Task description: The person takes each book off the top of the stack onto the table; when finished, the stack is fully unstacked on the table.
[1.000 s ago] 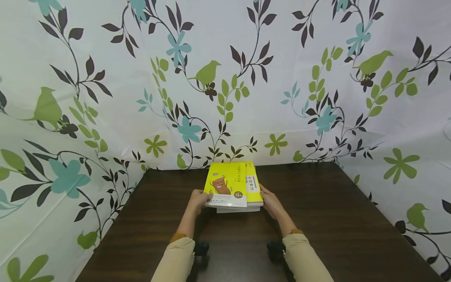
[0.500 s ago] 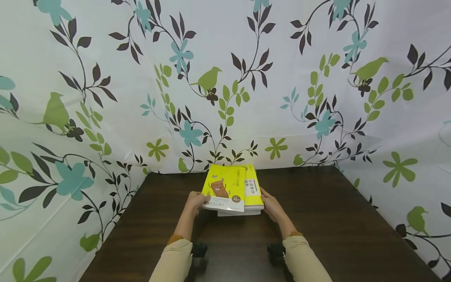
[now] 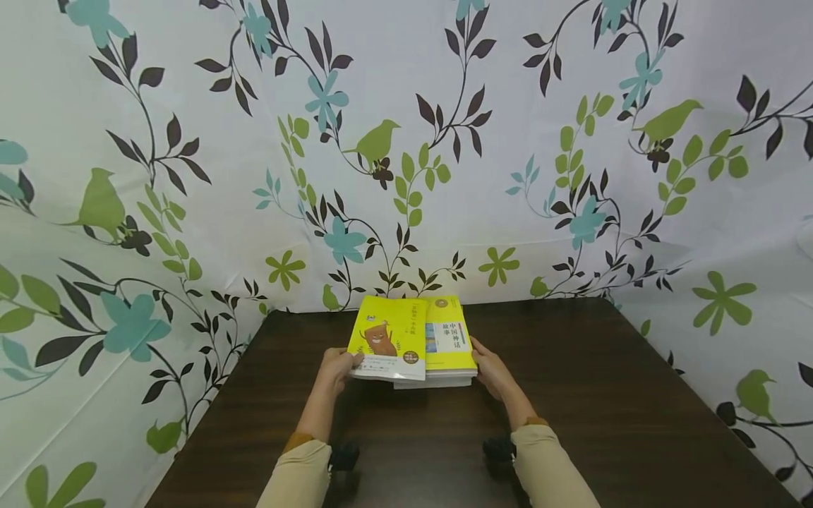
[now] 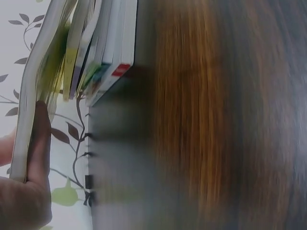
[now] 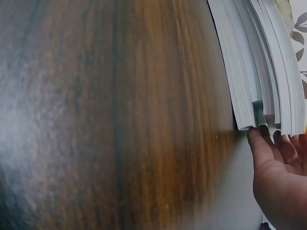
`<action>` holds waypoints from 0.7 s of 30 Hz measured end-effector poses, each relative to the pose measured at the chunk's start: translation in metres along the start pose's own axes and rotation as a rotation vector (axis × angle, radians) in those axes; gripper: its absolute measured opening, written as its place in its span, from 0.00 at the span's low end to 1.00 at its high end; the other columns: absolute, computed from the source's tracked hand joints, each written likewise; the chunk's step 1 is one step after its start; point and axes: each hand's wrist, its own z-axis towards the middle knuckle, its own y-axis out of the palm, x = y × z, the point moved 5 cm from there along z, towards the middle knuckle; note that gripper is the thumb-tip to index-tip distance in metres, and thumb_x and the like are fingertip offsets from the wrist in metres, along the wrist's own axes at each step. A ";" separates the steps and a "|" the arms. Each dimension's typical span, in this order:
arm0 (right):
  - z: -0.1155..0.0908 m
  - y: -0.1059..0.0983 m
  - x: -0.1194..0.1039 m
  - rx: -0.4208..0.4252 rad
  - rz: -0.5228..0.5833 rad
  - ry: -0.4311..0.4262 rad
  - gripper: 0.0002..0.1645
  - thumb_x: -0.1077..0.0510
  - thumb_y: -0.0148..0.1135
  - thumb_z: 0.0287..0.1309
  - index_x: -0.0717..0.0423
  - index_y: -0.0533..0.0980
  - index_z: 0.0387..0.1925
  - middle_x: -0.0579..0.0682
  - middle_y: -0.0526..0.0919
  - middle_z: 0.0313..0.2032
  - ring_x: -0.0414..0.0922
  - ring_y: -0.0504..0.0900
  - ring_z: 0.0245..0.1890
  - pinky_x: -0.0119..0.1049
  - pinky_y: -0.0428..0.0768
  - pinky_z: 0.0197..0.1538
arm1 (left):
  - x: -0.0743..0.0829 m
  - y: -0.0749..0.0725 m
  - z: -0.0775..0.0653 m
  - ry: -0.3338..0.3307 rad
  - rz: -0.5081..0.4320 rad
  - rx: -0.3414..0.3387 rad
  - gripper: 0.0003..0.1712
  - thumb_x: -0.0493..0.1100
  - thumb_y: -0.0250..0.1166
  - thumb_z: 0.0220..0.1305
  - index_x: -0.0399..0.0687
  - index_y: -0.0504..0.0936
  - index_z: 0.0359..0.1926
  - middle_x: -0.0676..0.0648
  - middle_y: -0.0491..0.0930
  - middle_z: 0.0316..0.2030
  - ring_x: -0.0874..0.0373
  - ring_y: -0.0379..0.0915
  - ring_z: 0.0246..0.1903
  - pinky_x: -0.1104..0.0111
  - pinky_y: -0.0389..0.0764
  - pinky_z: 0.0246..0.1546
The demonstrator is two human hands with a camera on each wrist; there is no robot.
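My left hand (image 3: 335,368) grips the lower left corner of a thin yellow picture book (image 3: 389,326), thumb on the cover and fingers beneath. In the left wrist view this book (image 4: 29,103) stands apart from the edges of the stack below. Under its right part shows another yellow book (image 3: 449,339) with a white title panel, topping a stack of several books (image 5: 256,67). My right hand (image 3: 495,370) touches the right side of this stack. From the right wrist, the right fingers (image 5: 259,146) lie against the book edges; their far parts are partly hidden.
The stack sits near the back of a dark wood table (image 3: 571,395). Behind it hangs a white cloth (image 3: 483,212) printed with leaves, birds and flowers. It also runs along both sides.
My left hand has drawn the thin yellow picture book leftward, uncovering more of the yellow book beneath. The right hand stays at the stack's right side. The view shifted slightly at first.
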 end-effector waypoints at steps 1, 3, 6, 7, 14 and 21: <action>0.001 0.000 0.000 -0.004 -0.001 -0.003 0.33 0.56 0.35 0.76 0.52 0.46 0.77 0.63 0.50 0.75 0.55 0.68 0.65 0.57 0.65 0.69 | 0.000 -0.003 0.000 -0.001 -0.002 0.000 0.24 0.33 0.56 0.68 0.21 0.69 0.61 0.39 0.82 0.36 0.59 0.79 0.28 0.71 0.80 0.28; 0.001 -0.001 0.001 -0.007 -0.008 -0.005 0.33 0.56 0.35 0.76 0.52 0.46 0.77 0.63 0.50 0.75 0.55 0.68 0.64 0.57 0.66 0.68 | 0.000 -0.008 0.001 -0.007 -0.008 0.005 0.24 0.33 0.56 0.68 0.21 0.68 0.62 0.38 0.81 0.37 0.59 0.78 0.29 0.72 0.80 0.28; 0.001 -0.001 0.001 -0.012 -0.024 -0.003 0.33 0.56 0.35 0.76 0.52 0.46 0.77 0.63 0.51 0.75 0.54 0.70 0.63 0.57 0.67 0.67 | 0.000 -0.018 0.002 -0.019 -0.017 0.016 0.25 0.33 0.56 0.68 0.21 0.66 0.63 0.37 0.80 0.39 0.59 0.79 0.30 0.72 0.80 0.28; 0.001 -0.001 0.001 -0.013 -0.025 -0.002 0.33 0.55 0.35 0.76 0.52 0.46 0.77 0.63 0.51 0.75 0.54 0.70 0.62 0.57 0.67 0.67 | 0.000 -0.021 0.003 -0.022 -0.020 0.019 0.26 0.33 0.56 0.69 0.21 0.65 0.63 0.36 0.80 0.40 0.58 0.79 0.30 0.72 0.81 0.28; 0.002 -0.003 0.002 -0.025 -0.027 0.007 0.33 0.55 0.36 0.77 0.52 0.45 0.78 0.64 0.51 0.75 0.55 0.69 0.63 0.57 0.67 0.67 | -0.001 -0.037 0.005 -0.056 -0.016 0.037 0.30 0.34 0.55 0.69 0.22 0.61 0.67 0.35 0.79 0.43 0.59 0.79 0.29 0.70 0.81 0.31; 0.004 -0.003 -0.003 -0.043 -0.044 0.025 0.33 0.54 0.36 0.77 0.51 0.44 0.78 0.62 0.50 0.75 0.55 0.69 0.64 0.57 0.66 0.68 | -0.002 -0.047 0.007 -0.045 -0.046 0.048 0.28 0.32 0.55 0.69 0.22 0.62 0.66 0.38 0.79 0.39 0.61 0.78 0.26 0.72 0.80 0.26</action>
